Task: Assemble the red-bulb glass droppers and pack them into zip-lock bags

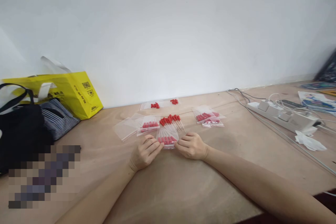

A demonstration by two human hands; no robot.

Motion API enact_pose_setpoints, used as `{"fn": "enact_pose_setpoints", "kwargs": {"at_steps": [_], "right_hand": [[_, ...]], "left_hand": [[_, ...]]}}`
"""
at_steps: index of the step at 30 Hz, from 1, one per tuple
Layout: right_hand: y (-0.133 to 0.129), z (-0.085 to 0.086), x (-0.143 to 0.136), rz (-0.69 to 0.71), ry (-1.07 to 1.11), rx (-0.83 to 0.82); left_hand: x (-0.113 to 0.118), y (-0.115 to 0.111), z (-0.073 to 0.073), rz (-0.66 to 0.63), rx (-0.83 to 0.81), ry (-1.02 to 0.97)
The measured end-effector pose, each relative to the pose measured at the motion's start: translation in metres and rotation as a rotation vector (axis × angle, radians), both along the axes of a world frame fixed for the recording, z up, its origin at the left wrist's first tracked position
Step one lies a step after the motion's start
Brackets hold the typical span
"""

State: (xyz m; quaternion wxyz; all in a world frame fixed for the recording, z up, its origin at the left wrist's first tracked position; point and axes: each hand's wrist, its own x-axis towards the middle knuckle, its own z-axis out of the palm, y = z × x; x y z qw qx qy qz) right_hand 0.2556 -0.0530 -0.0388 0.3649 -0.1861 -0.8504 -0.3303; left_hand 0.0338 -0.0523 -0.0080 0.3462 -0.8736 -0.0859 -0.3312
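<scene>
A small clear zip bag (167, 140) with several red-tipped pieces inside lies on the wooden table, its zip edge toward me. My left hand (147, 151) pinches its near left corner with curled fingers. At the near right corner my right hand (191, 146) is closed on the same bag. Just beyond it lies a fan of loose sticks with red tips (170, 119). Another filled bag (148, 126) rests to the left, partly over flat bags (126, 128). More filled bags (208, 116) overlap at the right. Red pieces (155, 105) sit on clear bags near the wall.
At the left stand a yellow bag (76, 94), a striped pouch (56, 115) and a black bag (22, 129). A white power strip (283, 115) with plugs and cables, a crumpled tissue (309, 140) and printed sheets (316, 102) lie at the right.
</scene>
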Motion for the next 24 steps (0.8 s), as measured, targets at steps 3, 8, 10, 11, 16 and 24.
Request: {"fn": "enact_pose_setpoints", "kwargs": {"at_steps": [3, 8, 10, 11, 16, 24], "right_hand": [[-0.002, 0.002, -0.005, -0.044, 0.023, -0.004], [-0.006, 0.005, -0.015, -0.043, 0.036, 0.022], [-0.005, 0.005, -0.017, -0.024, 0.037, 0.026], [-0.005, 0.005, -0.017, -0.013, 0.036, 0.026], [-0.005, 0.005, -0.018, -0.038, 0.042, 0.020], [-0.007, 0.007, -0.018, -0.066, 0.055, -0.004]], "left_hand": [[0.003, 0.002, -0.005, 0.003, 0.003, 0.003], [0.007, 0.001, -0.005, -0.027, -0.009, -0.014], [0.006, 0.000, -0.003, -0.019, -0.015, 0.001], [0.004, 0.000, -0.001, -0.014, -0.015, 0.009], [0.001, -0.002, 0.000, 0.011, -0.026, -0.018], [0.003, -0.006, -0.001, -0.035, -0.071, -0.045]]}}
